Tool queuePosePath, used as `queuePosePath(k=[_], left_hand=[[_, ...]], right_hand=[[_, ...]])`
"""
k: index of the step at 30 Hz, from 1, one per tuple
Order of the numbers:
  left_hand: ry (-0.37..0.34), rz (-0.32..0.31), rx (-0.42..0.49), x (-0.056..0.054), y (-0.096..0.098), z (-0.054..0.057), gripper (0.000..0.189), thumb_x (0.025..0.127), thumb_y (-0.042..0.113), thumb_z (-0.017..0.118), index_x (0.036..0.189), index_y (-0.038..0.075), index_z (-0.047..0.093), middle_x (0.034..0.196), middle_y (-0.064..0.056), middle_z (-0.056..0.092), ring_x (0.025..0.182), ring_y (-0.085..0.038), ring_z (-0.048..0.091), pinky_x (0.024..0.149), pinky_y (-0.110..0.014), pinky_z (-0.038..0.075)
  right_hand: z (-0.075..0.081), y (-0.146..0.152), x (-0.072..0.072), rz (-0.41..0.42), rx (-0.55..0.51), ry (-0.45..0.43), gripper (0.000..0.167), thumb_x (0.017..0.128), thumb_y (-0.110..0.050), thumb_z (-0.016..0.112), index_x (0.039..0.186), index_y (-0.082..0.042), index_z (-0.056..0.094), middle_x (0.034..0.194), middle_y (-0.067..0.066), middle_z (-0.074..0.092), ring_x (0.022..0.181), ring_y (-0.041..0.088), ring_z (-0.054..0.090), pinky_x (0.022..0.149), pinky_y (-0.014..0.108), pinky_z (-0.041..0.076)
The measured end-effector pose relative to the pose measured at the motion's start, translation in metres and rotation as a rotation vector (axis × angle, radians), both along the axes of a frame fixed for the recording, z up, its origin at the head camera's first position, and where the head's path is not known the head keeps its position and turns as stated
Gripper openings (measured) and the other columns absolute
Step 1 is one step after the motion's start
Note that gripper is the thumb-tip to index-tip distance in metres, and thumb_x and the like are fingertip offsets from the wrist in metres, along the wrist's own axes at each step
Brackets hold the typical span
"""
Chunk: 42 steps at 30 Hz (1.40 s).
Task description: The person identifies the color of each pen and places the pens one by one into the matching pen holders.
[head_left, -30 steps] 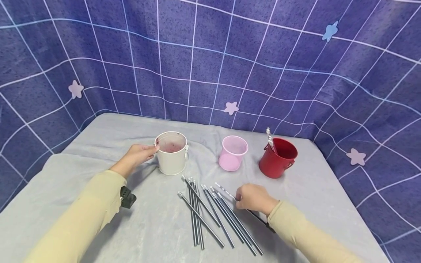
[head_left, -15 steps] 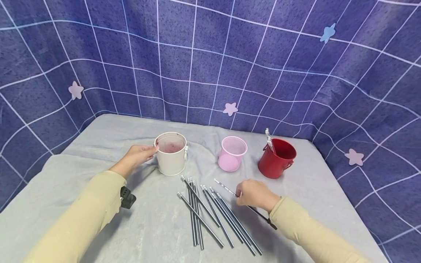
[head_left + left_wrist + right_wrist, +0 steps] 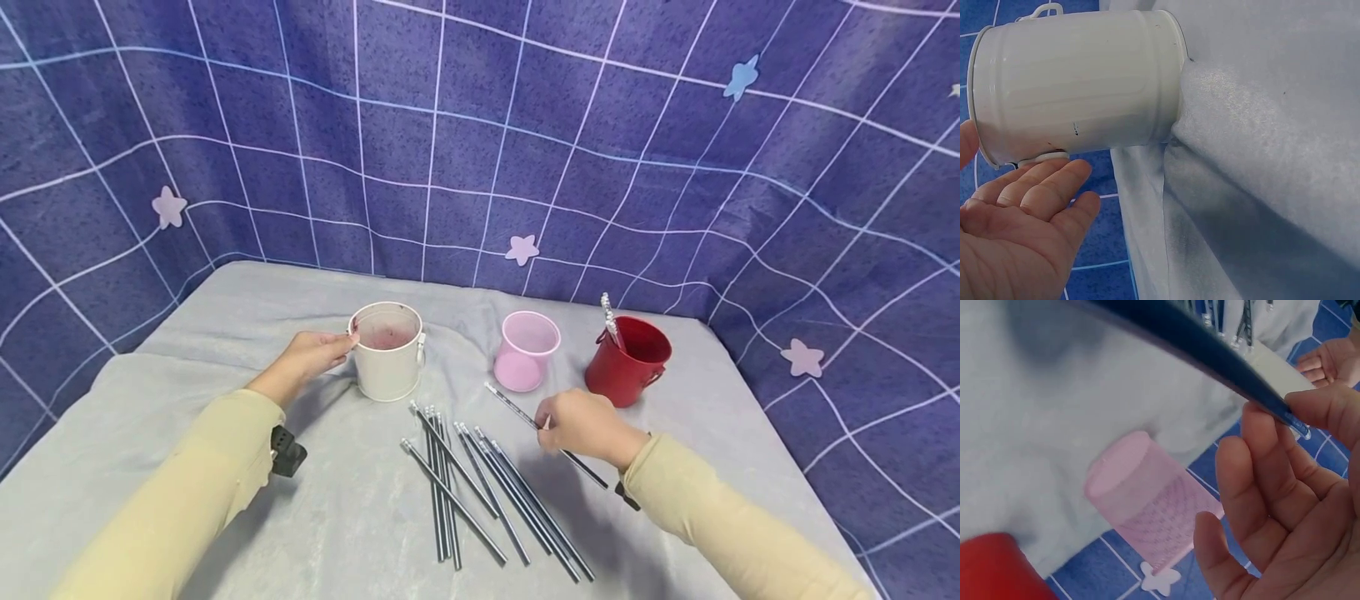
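My left hand [image 3: 317, 354] holds the near-left rim of a white metal bucket [image 3: 387, 371]; its thumb is at the rim, and its fingertips [image 3: 1072, 172] touch the wall by the handle lug in the left wrist view. My right hand [image 3: 588, 427] pinches a dark pencil [image 3: 587, 472] with a pale eraser end between thumb and fingers. The pencil slants above the cloth, its eraser end pointing to the far left. Closest in front of this hand are a pink cup [image 3: 517, 367] and a red bucket [image 3: 617, 371].
Several dark pencils [image 3: 438, 500] lie in a loose group on the grey cloth [image 3: 300, 533]. More pencils [image 3: 609, 315] stand in the red bucket, eraser ends up. A blue gridded curtain [image 3: 465, 150] with stars hangs behind and at the sides.
My right hand has lifted the pencil from beside the group, raising it and carrying it slightly forward toward the cups. The left hand has stayed at the white bucket.
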<state>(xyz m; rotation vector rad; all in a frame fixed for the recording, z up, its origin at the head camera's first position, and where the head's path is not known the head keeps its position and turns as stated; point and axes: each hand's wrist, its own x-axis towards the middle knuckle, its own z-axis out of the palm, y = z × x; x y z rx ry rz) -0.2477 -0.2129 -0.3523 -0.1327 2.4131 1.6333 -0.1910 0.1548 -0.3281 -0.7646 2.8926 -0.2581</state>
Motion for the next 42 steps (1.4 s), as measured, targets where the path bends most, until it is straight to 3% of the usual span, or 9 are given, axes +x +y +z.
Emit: queuePosePath(k=[4, 10, 25, 33, 37, 42], left_hand=[[0.004, 0.005, -0.002, 0.000, 0.000, -0.001, 0.057, 0.102, 0.030, 0.044, 0.136, -0.015, 0.037, 0.142, -0.028, 0.037, 0.131, -0.038, 0.040, 0.111, -0.043, 0.033], [0.018, 0.004, -0.012, -0.001, -0.003, -0.002, 0.058, 0.102, 0.030, 0.045, 0.136, -0.016, 0.037, 0.141, -0.028, 0.038, 0.129, -0.038, 0.041, 0.110, -0.043, 0.035], [0.017, -0.005, 0.002, -0.001, -0.001, -0.002, 0.057, 0.102, 0.028, 0.043, 0.136, -0.018, 0.035, 0.142, -0.029, 0.035, 0.130, -0.039, 0.038, 0.110, -0.043, 0.034], [0.021, -0.002, 0.007, 0.000, 0.001, -0.002, 0.057, 0.102, 0.028, 0.043, 0.135, -0.018, 0.037, 0.142, -0.029, 0.036, 0.130, -0.038, 0.039, 0.110, -0.042, 0.034], [0.025, -0.003, 0.006, 0.000, 0.001, -0.003, 0.057, 0.102, 0.028, 0.044, 0.135, -0.018, 0.037, 0.141, -0.029, 0.037, 0.131, -0.038, 0.039, 0.110, -0.043, 0.034], [0.028, -0.005, 0.002, 0.000, -0.001, -0.003, 0.057, 0.102, 0.028, 0.044, 0.135, -0.017, 0.037, 0.141, -0.029, 0.037, 0.130, -0.038, 0.039, 0.110, -0.043, 0.034]], right_hand=[[0.013, 0.001, 0.002, 0.032, 0.008, 0.040, 0.011, 0.076, -0.013, 0.065, 0.082, -0.019, 0.073, 0.068, -0.011, 0.064, 0.068, 0.012, 0.061, 0.053, 0.033, 0.048], [0.030, 0.002, 0.000, 0.071, 0.011, 0.100, 0.012, 0.076, -0.012, 0.064, 0.073, -0.022, 0.069, 0.061, -0.014, 0.058, 0.061, 0.007, 0.054, 0.049, 0.030, 0.044], [0.063, 0.000, -0.009, 0.062, -0.014, 0.171, 0.013, 0.079, -0.014, 0.065, 0.087, -0.017, 0.076, 0.058, -0.013, 0.055, 0.060, 0.008, 0.050, 0.049, 0.028, 0.045], [0.071, -0.001, -0.009, 0.031, -0.052, 0.189, 0.016, 0.080, -0.017, 0.066, 0.092, -0.014, 0.076, 0.067, -0.010, 0.065, 0.067, 0.011, 0.060, 0.053, 0.031, 0.050], [0.072, 0.000, -0.014, -0.019, -0.104, 0.189, 0.020, 0.082, -0.017, 0.063, 0.097, -0.010, 0.074, 0.078, -0.001, 0.072, 0.078, 0.017, 0.067, 0.061, 0.038, 0.054], [0.070, 0.003, -0.024, -0.052, -0.186, 0.195, 0.019, 0.083, -0.014, 0.063, 0.097, -0.007, 0.073, 0.081, 0.005, 0.073, 0.082, 0.021, 0.068, 0.066, 0.040, 0.055]])
